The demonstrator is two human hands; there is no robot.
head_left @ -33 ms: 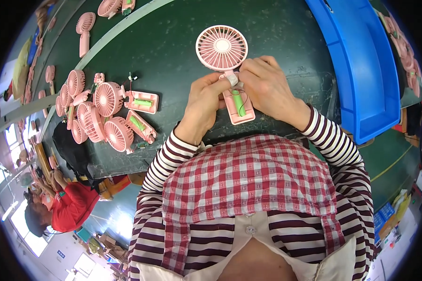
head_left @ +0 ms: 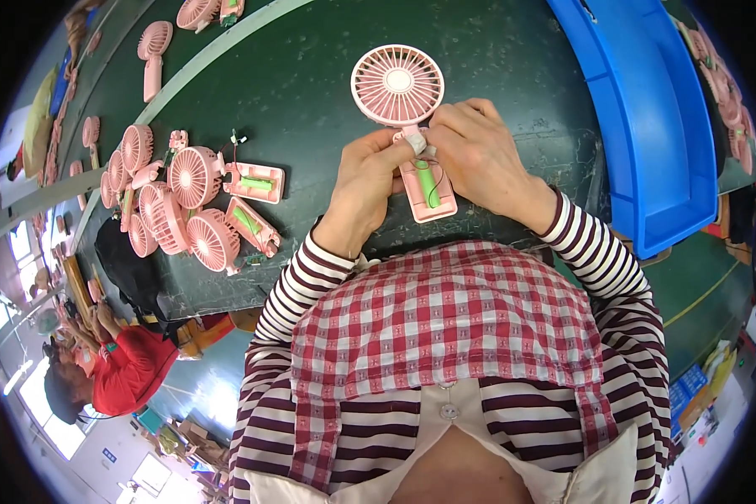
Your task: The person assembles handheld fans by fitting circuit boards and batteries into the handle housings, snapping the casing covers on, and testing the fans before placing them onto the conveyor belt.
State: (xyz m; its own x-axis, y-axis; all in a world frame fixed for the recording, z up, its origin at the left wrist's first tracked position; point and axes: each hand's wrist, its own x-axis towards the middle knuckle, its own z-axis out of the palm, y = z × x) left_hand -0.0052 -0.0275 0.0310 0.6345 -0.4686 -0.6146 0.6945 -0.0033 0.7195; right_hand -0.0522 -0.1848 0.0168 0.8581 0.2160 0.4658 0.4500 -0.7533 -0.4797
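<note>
A pink handheld fan (head_left: 378,99) lies on the green table before me, its round grille pointing away. Its handle housing (head_left: 439,210) is uncovered and shows a green battery cell (head_left: 429,186) and thin dark wires. My left hand (head_left: 363,178) is closed on the fan at the top of the handle, thumb pressed near the neck. Opposite it, my right hand (head_left: 477,155) is closed, fingertips pinched together at the same spot. What the right fingertips hold is hidden. Something small and whitish (head_left: 417,144) shows at the left thumb tip.
Several pink fans (head_left: 195,178) are heaped at the left, some with uncovered handles and green cells. A long blue bin (head_left: 651,126) stands at the right. A pale strip (head_left: 206,55) crosses the table at upper left. A person in red (head_left: 134,370) sits at lower left.
</note>
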